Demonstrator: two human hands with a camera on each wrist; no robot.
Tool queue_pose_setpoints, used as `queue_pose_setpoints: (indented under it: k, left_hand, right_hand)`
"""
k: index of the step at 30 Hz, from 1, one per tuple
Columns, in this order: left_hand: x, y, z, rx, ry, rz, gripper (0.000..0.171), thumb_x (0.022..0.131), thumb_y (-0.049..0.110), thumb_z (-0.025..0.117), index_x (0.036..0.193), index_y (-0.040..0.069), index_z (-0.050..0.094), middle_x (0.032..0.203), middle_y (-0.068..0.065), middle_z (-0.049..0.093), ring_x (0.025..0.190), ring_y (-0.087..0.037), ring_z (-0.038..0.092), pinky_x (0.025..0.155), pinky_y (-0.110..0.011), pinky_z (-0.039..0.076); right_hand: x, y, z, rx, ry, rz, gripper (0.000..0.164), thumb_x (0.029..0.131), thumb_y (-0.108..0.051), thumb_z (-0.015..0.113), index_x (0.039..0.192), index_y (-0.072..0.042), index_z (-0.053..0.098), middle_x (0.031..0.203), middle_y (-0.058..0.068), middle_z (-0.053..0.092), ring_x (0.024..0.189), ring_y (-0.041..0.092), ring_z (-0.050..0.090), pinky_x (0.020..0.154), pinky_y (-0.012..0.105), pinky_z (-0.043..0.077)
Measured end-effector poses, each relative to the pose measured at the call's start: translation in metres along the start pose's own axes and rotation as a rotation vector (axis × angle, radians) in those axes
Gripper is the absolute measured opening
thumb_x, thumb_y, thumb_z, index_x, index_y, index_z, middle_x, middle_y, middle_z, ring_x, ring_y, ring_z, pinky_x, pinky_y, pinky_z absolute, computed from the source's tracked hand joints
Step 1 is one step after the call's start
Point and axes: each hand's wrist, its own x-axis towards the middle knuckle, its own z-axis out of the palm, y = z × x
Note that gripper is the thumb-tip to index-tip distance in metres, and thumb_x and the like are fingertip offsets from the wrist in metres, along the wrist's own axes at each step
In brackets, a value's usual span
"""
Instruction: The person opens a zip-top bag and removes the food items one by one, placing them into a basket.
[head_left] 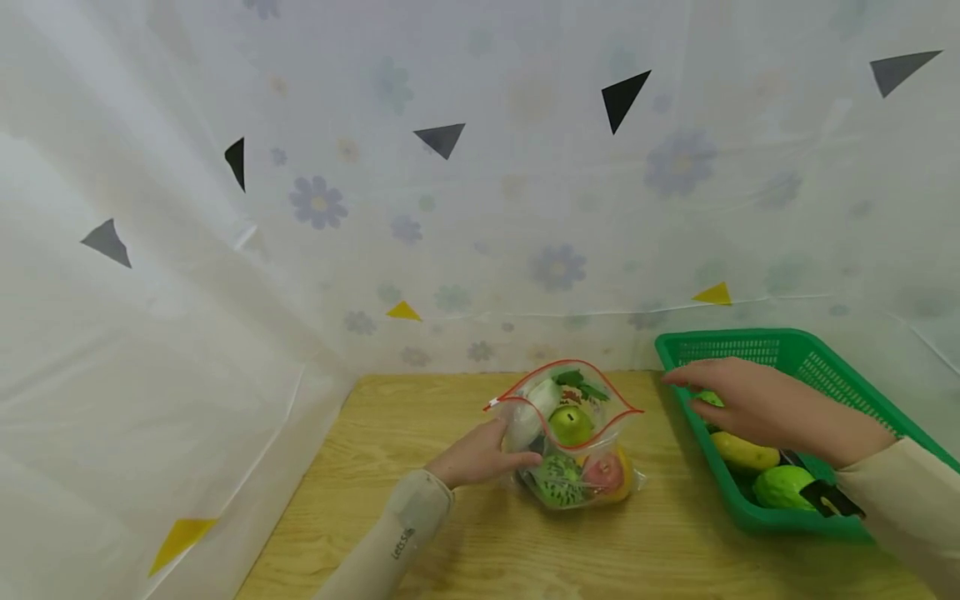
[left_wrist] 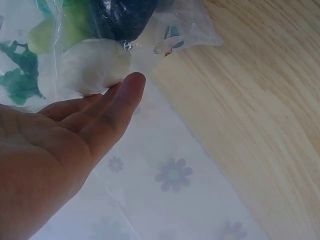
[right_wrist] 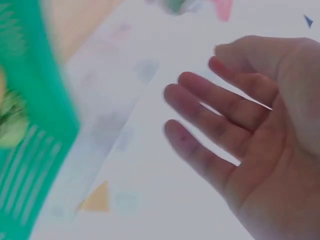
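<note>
A clear zip bag (head_left: 531, 450) with a red seal stands with its mouth open on the table. Inside are a green pear-like fruit (head_left: 572, 425), a green patterned round item (head_left: 559, 482), a pinkish-red fruit (head_left: 603, 473), leafy greens (head_left: 581, 383) and a white item (head_left: 144, 110) that also shows in the left wrist view as (left_wrist: 95, 65). My left hand (head_left: 480, 454) touches the bag's left side with fairly straight fingers. Over the green basket's (head_left: 738, 518) left rim hovers my right hand (head_left: 757, 408), its fingers spread and the palm bare in the right wrist view.
Within the basket lie a yellow elongated item (head_left: 744, 452) and a green bumpy item (head_left: 782, 487), partly hidden by my right arm. A wooden table (head_left: 360, 517) runs up to a floral plastic sheet (head_left: 487, 250) behind and at left.
</note>
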Motion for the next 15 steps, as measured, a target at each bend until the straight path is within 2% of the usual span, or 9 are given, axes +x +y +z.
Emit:
queue_pose_setpoints:
  k: [5,9,13,15]
  left_hand:
    - [-0.001,-0.003,-0.003,-0.002,0.003,-0.01,0.105,0.08,0.067,0.059,0.153,0.01,0.011,0.147,-0.013,0.037,0.121,-0.019,0.044,0.096,-0.046,0.044]
    - [-0.002,-0.005,-0.005,0.001,0.007,-0.008,0.103,0.08,0.066,0.059,0.153,0.008,0.014,0.145,-0.014,0.04,0.119,-0.018,0.045,0.094,-0.046,0.045]
    - [-0.002,-0.006,-0.004,-0.011,0.005,0.0,0.099,0.081,0.064,0.06,0.151,0.006,0.02,0.14,-0.014,0.045,0.114,-0.016,0.049,0.09,-0.043,0.047]
    - [-0.002,-0.008,-0.004,-0.009,0.001,-0.001,0.098,0.082,0.065,0.059,0.151,0.008,0.021,0.14,-0.013,0.045,0.114,-0.015,0.048,0.089,-0.043,0.047]
  right_hand:
    - [0.033,-0.033,0.0,0.03,0.038,-0.109,0.035,0.091,-0.015,0.064,0.126,-0.015,0.062,0.112,0.0,0.066,0.094,0.012,0.059,0.073,0.041,0.055]
    - [0.061,-0.05,0.014,0.026,0.036,-0.209,0.029,0.093,-0.016,0.062,0.122,-0.018,0.064,0.111,-0.003,0.066,0.092,0.007,0.058,0.072,0.036,0.055]
    - [0.085,-0.063,0.028,-0.025,0.078,-0.319,0.023,0.09,-0.014,0.063,0.112,-0.019,0.068,0.105,-0.006,0.065,0.091,0.009,0.056,0.075,0.036,0.054]
    - [0.095,-0.07,0.034,-0.036,0.076,-0.344,0.022,0.089,-0.013,0.065,0.109,-0.019,0.069,0.102,-0.006,0.066,0.09,0.009,0.056,0.074,0.035,0.054]
